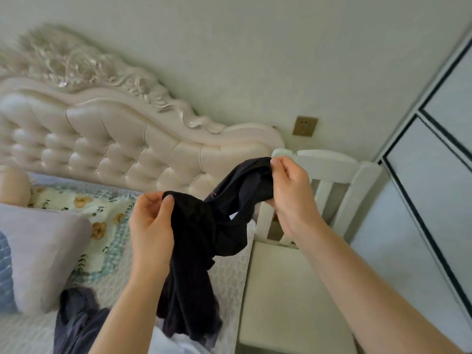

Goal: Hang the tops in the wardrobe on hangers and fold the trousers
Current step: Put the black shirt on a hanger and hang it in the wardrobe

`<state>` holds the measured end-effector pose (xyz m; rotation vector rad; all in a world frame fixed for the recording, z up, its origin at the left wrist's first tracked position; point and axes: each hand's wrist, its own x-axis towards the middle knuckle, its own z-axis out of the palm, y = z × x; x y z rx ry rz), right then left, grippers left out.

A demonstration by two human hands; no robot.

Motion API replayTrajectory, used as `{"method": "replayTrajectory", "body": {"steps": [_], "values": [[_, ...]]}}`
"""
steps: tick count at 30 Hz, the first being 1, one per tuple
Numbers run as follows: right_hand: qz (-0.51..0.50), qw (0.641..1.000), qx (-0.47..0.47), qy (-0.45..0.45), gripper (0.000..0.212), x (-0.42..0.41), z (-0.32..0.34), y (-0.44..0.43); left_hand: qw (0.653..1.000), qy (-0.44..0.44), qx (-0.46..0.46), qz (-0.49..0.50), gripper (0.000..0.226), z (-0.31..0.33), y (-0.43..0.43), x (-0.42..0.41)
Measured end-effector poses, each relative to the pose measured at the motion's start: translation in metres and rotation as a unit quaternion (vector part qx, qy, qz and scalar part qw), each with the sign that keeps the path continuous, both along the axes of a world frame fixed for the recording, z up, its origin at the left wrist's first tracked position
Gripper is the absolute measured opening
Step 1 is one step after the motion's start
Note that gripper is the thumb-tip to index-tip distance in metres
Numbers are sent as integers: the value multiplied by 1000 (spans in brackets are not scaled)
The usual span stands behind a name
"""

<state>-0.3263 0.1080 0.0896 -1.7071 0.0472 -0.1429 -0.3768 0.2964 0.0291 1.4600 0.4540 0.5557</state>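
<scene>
Fingers (167,203) of my left hand (150,226) pinch one bunched edge of the black garment (194,251), thumb on top. My right hand (288,198) grips another gathered edge, higher and further right. The cloth sags between them and its long tail hangs down over the near right side of the bed (235,267). It is too crumpled to tell whether it is a top or trousers.

I judge the chief risk to be the grip: each hand holds only a small fold, so a sharp shake could pull an edge free and drop the piece. It could then fall onto the grey garment (76,318) lying near left on the bed and tangle with it. The slatted back of the white chair (332,175) stands just beside my right hand, and a wide sweep rightward could catch the cloth on it.

Open room lies to the left, over the bed and before the headboard (115,139). The wardrobe (434,190) is at the right, beyond the chair, its doors closed as far as I can see.
</scene>
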Motion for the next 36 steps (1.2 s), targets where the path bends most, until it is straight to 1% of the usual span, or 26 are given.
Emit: {"method": "replayTrajectory", "body": {"steps": [5, 9, 13, 16, 18, 20, 24, 26, 30, 31, 33, 34, 36], "values": [[-34, 997, 34, -55, 30, -16, 68, -25, 996, -70, 33, -34, 10, 64, -21, -3], [-38, 993, 73, -81, 31, -33, 114, -46, 991, -115, 46, -47, 13, 109, -41, -12], [-34, 986, 134, -94, 29, -49, 155, -66, 986, -147, 48, -60, 6, 142, -62, -26], [-64, 982, 135, -118, 28, -64, 177, -88, 981, -165, 49, -85, 5, 163, -79, -38], [-104, 980, 99, -138, 28, -77, 185, -105, 978, -159, 51, -125, 6, 173, -93, -49], [-142, 976, 41, -161, 30, -94, 191, -123, 970, -134, 82, -186, 8, 176, -109, -60], [-176, 965, -66, -184, 35, -141, 198, -154, 924, -81, 192, -321, 18, 171, -149, -85], [-190, 955, -107, -202, 38, -166, 198, -167, 905, -89, 222, -352, 17, 170, -172, -102], [-212, 940, -174, -203, 44, -210, 191, -193, 866, -137, 222, -426, 10, 180, -219, -146], [-212, 936, -194, -203, 46, -220, 187, -198, 857, -144, 226, -440, 9, 182, -231, -155], [-213, 927, -234, -200, 49, -240, 179, -206, 850, -152, 235, -447, 3, 182, -254, -173], [-216, 924, -248, -195, 49, -250, 174, -211, 851, -153, 238, -443, 2, 180, -264, -181], [-215, 924, -258, -180, 46, -269, 166, -223, 857, -155, 238, -430, 9, 174, -281, -194]]}}
